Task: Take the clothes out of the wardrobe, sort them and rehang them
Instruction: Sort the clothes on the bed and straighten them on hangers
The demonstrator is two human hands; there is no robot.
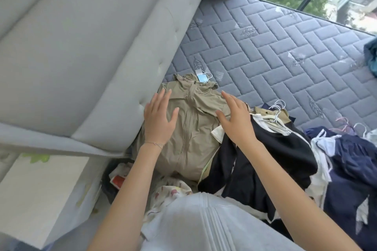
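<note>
A khaki zip-up hooded jacket (193,128) lies flat on the blue quilted mattress (285,51), its hood toward the headboard and a pale blue tag at the collar. My left hand (160,117) hovers over or touches its left shoulder with straight, spread fingers. My right hand (234,116) is flat with straight fingers at the jacket's right sleeve. To the right lies a heap of black clothes (265,159) with white hangers (275,112). Further right lie navy and white garments (350,161).
A grey padded headboard (91,47) runs along the left. A white box (38,193) stands beside the bed at lower left. A patterned cloth (169,191) lies near my body. Teal fabric (371,55) sits at the right edge. A window is behind the mattress.
</note>
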